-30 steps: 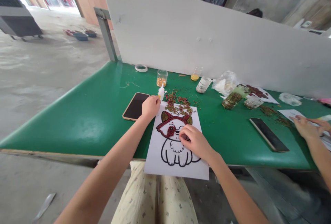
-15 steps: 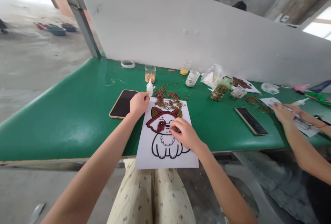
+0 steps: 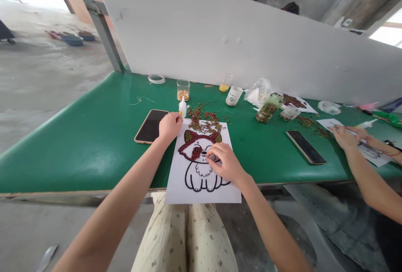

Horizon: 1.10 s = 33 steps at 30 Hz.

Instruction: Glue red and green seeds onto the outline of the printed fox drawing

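Observation:
A white sheet with a raccoon-like animal drawing (image 3: 201, 175) lies in front of me, its lower edge hanging past the table edge. Dark red and green seeds cover the ears, head and one eye patch; the body is bare outline. My right hand (image 3: 224, 161) is over the face, thumb and fingertips pinched together; anything between them is too small to make out. At the sheet's upper left corner my left hand (image 3: 170, 126) rests with curled fingers, beside a small white glue bottle (image 3: 182, 109). Loose red and green seeds (image 3: 204, 119) are heaped along the sheet's top edge.
A phone (image 3: 150, 127) lies by my left hand, another phone (image 3: 305, 147) to the right. Behind stand a cup of corn kernels (image 3: 183, 91), a white cup (image 3: 234, 96) and a tipped seed jar (image 3: 268, 109). At right, a co-worker's hands (image 3: 347, 136) rest on another sheet.
The view has shifted very slightly. Both my hands stay in nearly the same places, the right one still pinched over the drawing's face.

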Each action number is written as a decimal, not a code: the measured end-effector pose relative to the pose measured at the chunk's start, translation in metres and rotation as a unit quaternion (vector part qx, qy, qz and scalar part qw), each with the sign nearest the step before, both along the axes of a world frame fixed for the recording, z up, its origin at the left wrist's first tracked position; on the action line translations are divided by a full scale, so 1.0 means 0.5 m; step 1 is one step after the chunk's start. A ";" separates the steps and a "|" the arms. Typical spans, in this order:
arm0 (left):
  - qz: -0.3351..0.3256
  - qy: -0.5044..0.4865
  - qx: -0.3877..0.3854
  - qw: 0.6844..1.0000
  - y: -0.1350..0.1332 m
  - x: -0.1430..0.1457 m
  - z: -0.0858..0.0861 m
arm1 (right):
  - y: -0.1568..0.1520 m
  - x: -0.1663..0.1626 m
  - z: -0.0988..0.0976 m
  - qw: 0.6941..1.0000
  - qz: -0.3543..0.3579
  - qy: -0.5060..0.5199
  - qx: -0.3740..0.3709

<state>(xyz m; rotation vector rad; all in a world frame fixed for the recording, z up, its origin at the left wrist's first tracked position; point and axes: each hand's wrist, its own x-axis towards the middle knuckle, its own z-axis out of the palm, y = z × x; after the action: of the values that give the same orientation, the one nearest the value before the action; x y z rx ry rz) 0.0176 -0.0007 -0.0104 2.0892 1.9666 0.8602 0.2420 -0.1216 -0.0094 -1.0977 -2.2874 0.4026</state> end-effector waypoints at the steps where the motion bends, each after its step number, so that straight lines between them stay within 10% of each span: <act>1: 0.000 0.001 0.001 1.000 0.000 0.000 0.000 | 0.000 -0.001 0.000 1.000 0.001 -0.005 -0.001; 33: -0.005 0.006 0.006 1.000 0.001 0.007 -0.008 | 0.007 -0.054 0.013 0.992 0.024 -0.119 0.036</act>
<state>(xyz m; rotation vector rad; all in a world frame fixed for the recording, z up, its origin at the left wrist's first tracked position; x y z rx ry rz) 0.0211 -0.0001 -0.0146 2.1142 1.9593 0.8616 0.2150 -0.1180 -0.0030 -1.1064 -2.5199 0.2153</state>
